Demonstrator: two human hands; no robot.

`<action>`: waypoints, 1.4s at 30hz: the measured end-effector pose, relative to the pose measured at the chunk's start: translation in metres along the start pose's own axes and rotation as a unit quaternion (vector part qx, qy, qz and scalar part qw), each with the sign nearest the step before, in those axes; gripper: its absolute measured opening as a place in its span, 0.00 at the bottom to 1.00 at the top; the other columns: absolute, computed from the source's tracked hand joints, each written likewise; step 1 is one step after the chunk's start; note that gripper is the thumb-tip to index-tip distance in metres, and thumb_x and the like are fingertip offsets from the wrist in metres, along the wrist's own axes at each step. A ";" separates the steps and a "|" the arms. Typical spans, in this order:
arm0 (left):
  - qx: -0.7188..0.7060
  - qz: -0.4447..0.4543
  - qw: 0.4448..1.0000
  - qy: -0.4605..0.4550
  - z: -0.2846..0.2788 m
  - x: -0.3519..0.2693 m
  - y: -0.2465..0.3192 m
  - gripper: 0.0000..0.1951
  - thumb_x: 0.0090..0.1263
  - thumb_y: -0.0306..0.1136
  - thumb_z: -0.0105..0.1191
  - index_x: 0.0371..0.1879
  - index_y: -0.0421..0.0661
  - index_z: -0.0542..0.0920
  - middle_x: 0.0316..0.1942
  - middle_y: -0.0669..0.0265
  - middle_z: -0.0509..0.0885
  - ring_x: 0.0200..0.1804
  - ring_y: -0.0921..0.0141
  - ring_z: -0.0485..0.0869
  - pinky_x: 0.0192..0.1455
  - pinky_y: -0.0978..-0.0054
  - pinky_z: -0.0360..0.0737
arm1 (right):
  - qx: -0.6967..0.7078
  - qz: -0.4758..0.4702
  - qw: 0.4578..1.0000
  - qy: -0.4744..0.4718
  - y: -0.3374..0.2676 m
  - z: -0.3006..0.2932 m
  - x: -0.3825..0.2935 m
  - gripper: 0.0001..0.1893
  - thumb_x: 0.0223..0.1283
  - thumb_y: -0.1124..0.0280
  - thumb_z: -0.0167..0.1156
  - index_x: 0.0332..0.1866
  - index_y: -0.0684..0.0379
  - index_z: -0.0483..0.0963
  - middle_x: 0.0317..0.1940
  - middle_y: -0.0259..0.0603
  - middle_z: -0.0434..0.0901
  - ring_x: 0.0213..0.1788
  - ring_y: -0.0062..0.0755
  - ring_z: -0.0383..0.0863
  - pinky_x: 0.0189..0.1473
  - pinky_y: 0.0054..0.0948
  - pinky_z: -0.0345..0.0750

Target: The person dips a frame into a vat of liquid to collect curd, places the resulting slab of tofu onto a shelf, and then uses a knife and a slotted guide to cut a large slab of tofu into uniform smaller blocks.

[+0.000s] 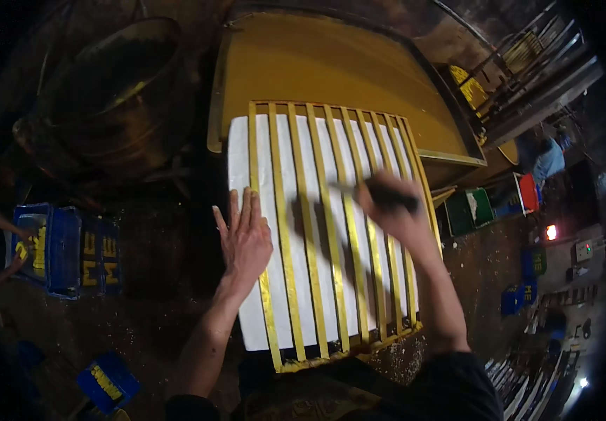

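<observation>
A broad white slab or sheet point(253, 326) lies before me under a frame of long, narrow yellow slats point(267, 305). White strips show between the slats. My left hand point(247, 237) rests palm down at the left side, its fingers spread and touching the leftmost slat and the white surface. It grips nothing. Over the right half, my right hand point(400, 216) is closed around the dark handle of a knife-like tool point(395, 199). Motion blurs the hand and the thin blade, which points left; whether the blade touches the white material I cannot tell.
Beyond the frame is a large shallow pan point(450, 156) with a flat brown surface. A big dark vat point(97, 131) stands at upper left. At left, another person's hands point(26, 242) hold yellow pieces over a blue crate point(63, 258). A green crate point(461, 213) sits at right.
</observation>
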State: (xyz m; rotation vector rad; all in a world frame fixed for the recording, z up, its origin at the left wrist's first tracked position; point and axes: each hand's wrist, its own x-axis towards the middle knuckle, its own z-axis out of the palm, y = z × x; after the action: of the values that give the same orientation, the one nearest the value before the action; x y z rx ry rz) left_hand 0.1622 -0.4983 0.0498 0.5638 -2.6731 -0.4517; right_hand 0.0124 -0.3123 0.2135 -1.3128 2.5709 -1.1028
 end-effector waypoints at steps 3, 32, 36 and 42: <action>-0.017 0.010 1.000 -0.020 -0.006 0.003 0.012 0.27 0.73 0.30 0.44 0.71 0.33 0.63 0.73 0.48 0.64 0.79 0.49 0.52 0.76 0.35 0.43 | -0.063 -0.077 0.991 0.089 0.064 0.046 0.139 0.07 0.53 0.69 0.64 0.34 0.60 0.78 0.27 0.51 0.83 0.31 0.56 0.83 0.35 0.42 0.80; -0.053 0.017 0.998 0.010 0.001 0.002 0.010 0.26 0.75 0.33 0.45 0.69 0.35 0.66 0.73 0.52 0.66 0.78 0.50 0.54 0.75 0.33 0.42 | -0.111 -0.073 0.989 0.072 0.074 0.095 0.191 0.08 0.51 0.72 0.64 0.36 0.62 0.79 0.29 0.54 0.83 0.35 0.58 0.83 0.40 0.43 0.81; -0.047 0.010 0.999 0.008 -0.002 -0.001 0.005 0.26 0.74 0.33 0.45 0.69 0.35 0.67 0.73 0.52 0.66 0.78 0.50 0.54 0.75 0.32 0.41 | -0.137 -0.088 0.987 0.011 0.060 0.091 0.136 0.06 0.52 0.70 0.65 0.29 0.62 0.78 0.25 0.51 0.83 0.31 0.52 0.84 0.37 0.39 0.81; -0.036 0.009 0.999 0.025 0.007 0.004 -0.007 0.26 0.73 0.32 0.47 0.69 0.35 0.66 0.71 0.50 0.68 0.78 0.50 0.55 0.75 0.31 0.41 | 0.090 0.133 0.979 -0.124 -0.055 0.055 -0.113 0.07 0.59 0.69 0.64 0.28 0.58 0.78 0.19 0.35 0.80 0.21 0.23 0.80 0.24 0.28 0.76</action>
State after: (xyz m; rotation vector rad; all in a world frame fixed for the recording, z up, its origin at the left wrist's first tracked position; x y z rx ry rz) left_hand 0.1588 -0.5046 0.0424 0.5221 -2.6015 -0.5193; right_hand 0.1415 -0.2826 0.1773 -0.9642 2.3179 -1.0215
